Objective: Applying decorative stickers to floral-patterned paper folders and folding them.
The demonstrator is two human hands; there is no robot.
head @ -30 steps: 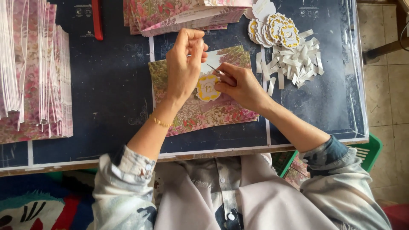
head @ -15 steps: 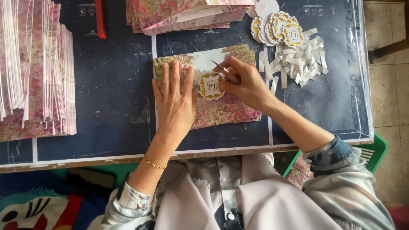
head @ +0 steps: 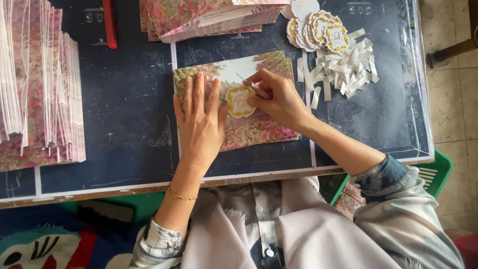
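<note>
At the centre of the work surface, the left hand is laid flat, palm down, fingers spread and extended away from the body, pressed onto the left half of a floral envelope. Its forearm rises straight from the near edge, a thin gold bracelet seen at the wrist. The right hand is brought in from the right, the forearm angled across the board, its fingers curled and pinched together on a small strip at the envelope's flap; what exactly is pinched cannot be told. Between the two hands, a white scalloped seal with gold edging is seen lying on the envelope's front. Beyond the right hand, a heap of white paper strips is noted, with a fanned row of similar gold-edged seals just above it. Further floral envelopes are stacked at the far edge, and a tall upright stack is ranged along the left. A red tool is laid near the top. The surface is a dark blue board with pale joints; tiled floor and a green crate are seen to the right.
</note>
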